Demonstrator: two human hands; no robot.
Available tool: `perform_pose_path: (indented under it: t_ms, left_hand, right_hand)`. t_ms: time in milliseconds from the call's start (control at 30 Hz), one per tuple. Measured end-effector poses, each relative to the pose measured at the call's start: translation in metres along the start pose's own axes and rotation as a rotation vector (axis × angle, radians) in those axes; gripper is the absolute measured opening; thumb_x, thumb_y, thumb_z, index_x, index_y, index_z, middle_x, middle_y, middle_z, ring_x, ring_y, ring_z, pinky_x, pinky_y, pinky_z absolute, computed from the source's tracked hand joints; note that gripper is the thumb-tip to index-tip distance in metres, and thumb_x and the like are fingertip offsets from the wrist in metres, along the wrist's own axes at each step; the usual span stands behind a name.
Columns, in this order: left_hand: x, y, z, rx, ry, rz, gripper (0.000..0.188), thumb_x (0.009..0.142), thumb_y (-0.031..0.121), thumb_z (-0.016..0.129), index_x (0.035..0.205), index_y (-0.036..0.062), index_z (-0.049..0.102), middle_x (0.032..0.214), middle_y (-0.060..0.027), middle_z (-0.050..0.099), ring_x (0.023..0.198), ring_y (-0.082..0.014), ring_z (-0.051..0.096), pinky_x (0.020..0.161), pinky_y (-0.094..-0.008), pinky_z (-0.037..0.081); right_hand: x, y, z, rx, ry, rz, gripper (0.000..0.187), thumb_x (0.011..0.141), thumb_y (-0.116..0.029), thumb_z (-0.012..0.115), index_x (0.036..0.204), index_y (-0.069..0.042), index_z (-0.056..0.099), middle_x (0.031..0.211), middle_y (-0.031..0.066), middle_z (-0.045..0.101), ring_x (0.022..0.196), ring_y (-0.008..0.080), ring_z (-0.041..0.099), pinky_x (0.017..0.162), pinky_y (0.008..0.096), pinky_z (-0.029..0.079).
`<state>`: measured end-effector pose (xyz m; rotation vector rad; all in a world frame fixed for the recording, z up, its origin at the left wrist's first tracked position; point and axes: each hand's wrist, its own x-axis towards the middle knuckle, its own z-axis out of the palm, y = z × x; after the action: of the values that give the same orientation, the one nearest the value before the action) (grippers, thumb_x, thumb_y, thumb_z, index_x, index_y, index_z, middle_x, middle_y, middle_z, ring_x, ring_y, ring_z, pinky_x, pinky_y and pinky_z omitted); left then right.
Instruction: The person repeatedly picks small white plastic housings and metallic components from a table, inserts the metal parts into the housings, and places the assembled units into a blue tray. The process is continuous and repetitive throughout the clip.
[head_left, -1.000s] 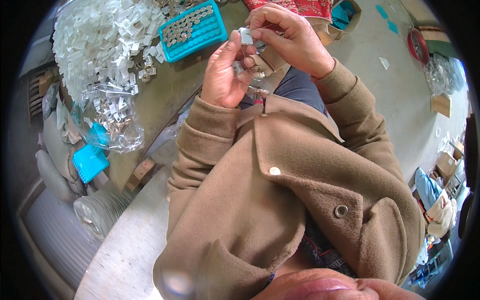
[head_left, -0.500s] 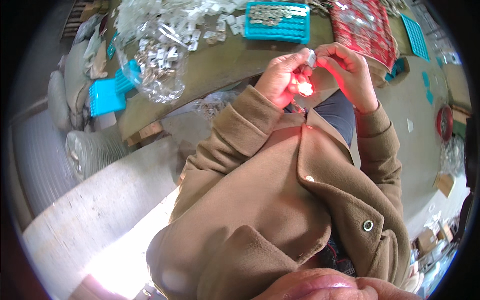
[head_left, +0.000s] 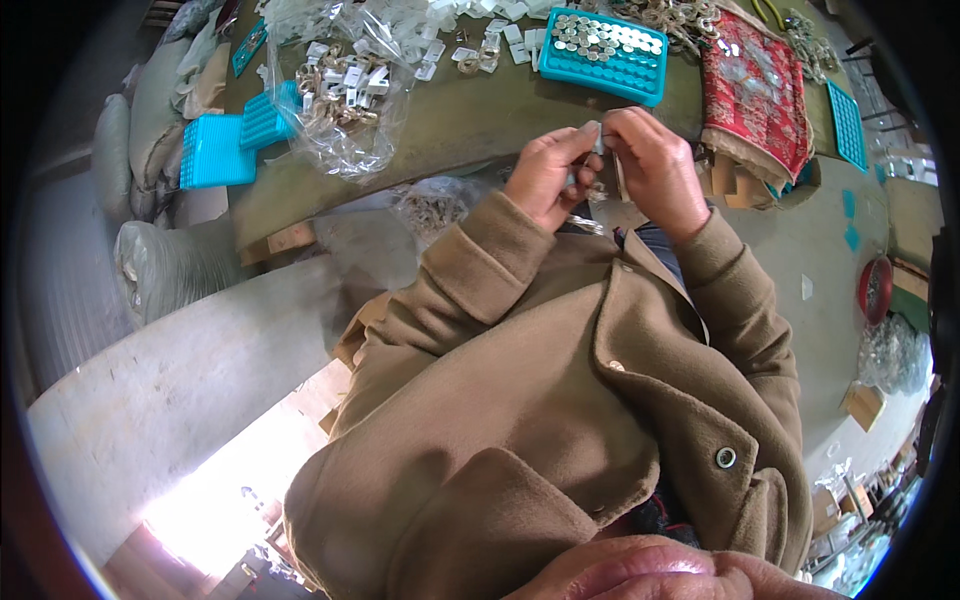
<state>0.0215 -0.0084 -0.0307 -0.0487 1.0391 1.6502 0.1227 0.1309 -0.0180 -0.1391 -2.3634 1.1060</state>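
Just past the table's front edge, over my lap, my two hands meet. My left hand is closed, with a small whitish tag pinched at its thumb and fingertips. Below those fingers shows a bit of pale metallic chain or jewellery, partly hidden by the hand. My right hand is beside the tag, its thumb and fingers pressed together; what they hold, if anything, is hidden.
Beyond my hands stands a blue tray with rows of shiny round discs. Left of it are loose white tags and a clear plastic bag of tagged pieces. More blue trays sit far left. Red patterned cloth drapes at right.
The bright red glow at my left hand is gone. My view has shifted, so the table's things appear farther right. Both hands stay close together around the tag.
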Motion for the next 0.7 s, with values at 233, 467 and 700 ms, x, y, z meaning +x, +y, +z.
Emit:
perform_pose_path:
  t_ms: [233,467,700]
  left_hand:
    - [-0.024,0.037,-0.023,0.398,0.155,0.117,0.02,0.1,0.031,0.062,0.094,0.0128,0.063,0.079,0.0008,0.065,0.054,-0.0023,0.05,0.043,-0.0171,0.032]
    - [-0.038,0.114,-0.052,0.771,0.213,0.84,0.02,0.099,0.027,0.066,0.103,0.0077,0.071,0.08,0.0032,0.064,0.06,-0.0019,0.05,0.051,-0.0179,0.038]
    - [-0.023,0.18,-0.106,1.709,0.769,1.406,0.013,0.084,0.013,0.071,0.095,0.0072,0.075,0.106,-0.0099,0.072,0.097,-0.0271,0.065,0.085,-0.0388,0.05]
  right_hand:
    - [0.029,-0.011,0.032,0.034,-0.058,-0.085,0.009,0.084,0.002,0.062,0.092,-0.001,0.061,0.088,0.0155,0.064,0.08,0.038,0.065,0.067,0.0418,0.053]
    - [0.095,-0.001,0.038,-0.191,-0.053,-0.15,0.013,0.091,-0.011,0.065,0.101,-0.003,0.069,0.09,0.0127,0.068,0.081,0.032,0.068,0.07,0.0407,0.054]
    - [0.128,0.004,0.082,-0.694,-0.08,-0.31,0.012,0.084,-0.012,0.065,0.096,-0.011,0.07,0.093,0.0049,0.066,0.096,0.0251,0.062,0.092,0.0392,0.044]
